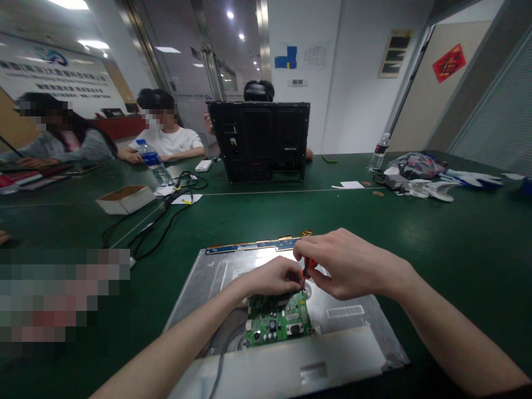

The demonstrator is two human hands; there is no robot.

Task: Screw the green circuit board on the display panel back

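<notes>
A metal display panel (344,346) lies flat on the green table, with a green circuit board (276,321) on its middle. My right hand (343,263) is closed round a red and black screwdriver (308,267), its tip pointing down at the board's upper right corner. Beside it, my left hand (276,275) has its fingers pinched together at the board's top edge, close to the screwdriver tip; what they hold, if anything, is hidden. A narrow blue circuit strip (249,246) runs along the panel's far edge. A grey cable (221,360) curves left of the board.
Across the green table (233,216) stands a black monitor frame (260,141), a person behind it. Two people sit at the left. A small open box (126,199), black cables (155,235) and a bottle (154,162) are left; another bottle (379,152) and gloves (428,189) are right.
</notes>
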